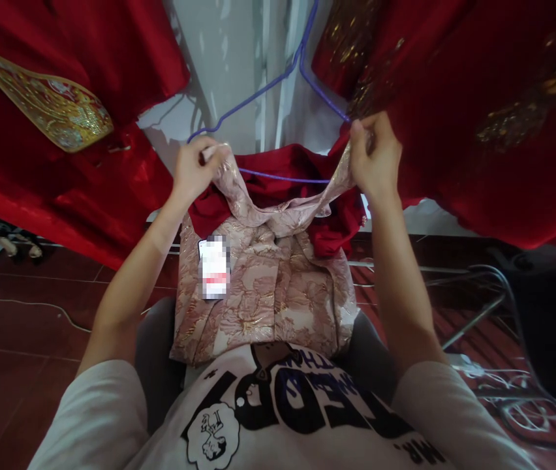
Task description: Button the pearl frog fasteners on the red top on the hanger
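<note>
A pink brocade garment (pixel 253 294) with a gold sheen lies across my lap. My left hand (pixel 197 166) pinches one end of its waistband-like strip, and my right hand (pixel 377 156) grips the other end. Between them the strip (pixel 288 219) sags in a curve. Just behind it hangs a purple wire hanger (pixel 258 91), its lower bar passing between my hands; I cannot tell whether my fingers also touch the hanger. Dark red cloth (pixel 282 160) is bunched behind and under the strip. A phone (pixel 214 267) with a lit screen rests on the brocade, at the left.
Red garments with gold embroidery hang at the left (pixel 136 176) and at the right (pixel 454 130). A black chair (pixel 552 326) with metal legs stands at the right, with white cables (pixel 527 405) on the floor below. Shoes (pixel 21 245) are at the far left.
</note>
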Action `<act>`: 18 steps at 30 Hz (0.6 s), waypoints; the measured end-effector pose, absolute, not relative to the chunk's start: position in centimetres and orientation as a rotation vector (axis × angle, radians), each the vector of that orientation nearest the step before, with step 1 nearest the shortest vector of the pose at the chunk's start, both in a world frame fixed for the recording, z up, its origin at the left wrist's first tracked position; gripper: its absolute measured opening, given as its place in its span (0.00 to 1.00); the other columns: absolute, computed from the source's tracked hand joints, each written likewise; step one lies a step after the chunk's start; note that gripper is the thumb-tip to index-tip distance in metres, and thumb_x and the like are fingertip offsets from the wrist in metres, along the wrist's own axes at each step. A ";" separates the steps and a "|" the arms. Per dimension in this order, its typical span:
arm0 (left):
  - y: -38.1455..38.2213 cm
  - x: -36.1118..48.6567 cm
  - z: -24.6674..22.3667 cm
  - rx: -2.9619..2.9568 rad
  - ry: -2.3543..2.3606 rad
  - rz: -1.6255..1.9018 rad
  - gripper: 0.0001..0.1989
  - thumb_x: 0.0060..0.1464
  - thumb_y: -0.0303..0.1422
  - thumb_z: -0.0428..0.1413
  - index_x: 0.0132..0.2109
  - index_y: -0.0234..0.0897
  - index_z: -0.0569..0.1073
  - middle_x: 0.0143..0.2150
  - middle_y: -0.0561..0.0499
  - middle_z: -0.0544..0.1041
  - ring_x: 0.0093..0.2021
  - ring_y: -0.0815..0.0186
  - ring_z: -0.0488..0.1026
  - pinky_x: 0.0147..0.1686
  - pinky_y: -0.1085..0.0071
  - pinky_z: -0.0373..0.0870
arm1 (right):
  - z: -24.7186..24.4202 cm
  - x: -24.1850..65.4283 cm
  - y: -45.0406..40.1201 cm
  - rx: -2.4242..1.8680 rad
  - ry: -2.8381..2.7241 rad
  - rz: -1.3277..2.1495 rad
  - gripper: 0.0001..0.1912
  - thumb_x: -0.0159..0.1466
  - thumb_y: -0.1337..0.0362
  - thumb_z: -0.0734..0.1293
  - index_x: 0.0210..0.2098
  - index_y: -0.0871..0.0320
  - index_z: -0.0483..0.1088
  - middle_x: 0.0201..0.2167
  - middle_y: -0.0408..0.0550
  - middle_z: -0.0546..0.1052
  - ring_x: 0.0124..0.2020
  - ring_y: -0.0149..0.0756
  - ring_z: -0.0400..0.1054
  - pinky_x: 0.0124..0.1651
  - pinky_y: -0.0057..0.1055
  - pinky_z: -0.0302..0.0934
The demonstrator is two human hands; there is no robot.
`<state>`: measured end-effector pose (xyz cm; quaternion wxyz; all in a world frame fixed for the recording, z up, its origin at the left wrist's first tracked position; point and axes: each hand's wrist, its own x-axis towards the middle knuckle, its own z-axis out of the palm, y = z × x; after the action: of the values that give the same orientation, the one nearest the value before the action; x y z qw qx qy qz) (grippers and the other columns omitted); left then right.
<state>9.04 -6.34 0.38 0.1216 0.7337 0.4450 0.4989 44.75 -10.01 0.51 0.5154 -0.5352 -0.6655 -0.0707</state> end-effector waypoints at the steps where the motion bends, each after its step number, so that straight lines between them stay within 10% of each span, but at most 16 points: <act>1: -5.8 7.9 0.1 2.062 1.378 1.560 0.08 0.61 0.39 0.63 0.39 0.39 0.78 0.37 0.51 0.80 0.41 0.60 0.78 0.46 0.64 0.75 | 0.5 44.8 -10.1 -1.287 -1.589 -0.182 0.14 0.76 0.53 0.58 0.39 0.53 0.65 0.38 0.46 0.77 0.42 0.39 0.73 0.52 0.38 0.65; 12: -4.5 2.3 -3.0 1.517 1.491 1.636 0.13 0.58 0.42 0.65 0.32 0.38 0.78 0.27 0.56 0.73 0.29 0.70 0.72 0.32 0.72 0.71 | 1.3 44.6 -10.3 -1.340 -1.551 -0.132 0.09 0.74 0.58 0.62 0.38 0.54 0.66 0.37 0.47 0.77 0.41 0.38 0.73 0.51 0.36 0.64; 18: -4.6 3.6 -1.1 1.542 1.526 1.645 0.12 0.68 0.23 0.57 0.34 0.33 0.77 0.25 0.62 0.70 0.28 0.76 0.64 0.35 0.71 0.68 | 1.6 44.4 -10.8 -1.339 -1.551 -0.135 0.10 0.73 0.57 0.62 0.37 0.54 0.66 0.32 0.43 0.74 0.35 0.36 0.69 0.45 0.33 0.63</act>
<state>3.63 -4.57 -1.07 0.2079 0.5539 0.5483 0.5910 44.45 -10.77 1.60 0.5176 -0.5580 -0.6461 -0.0564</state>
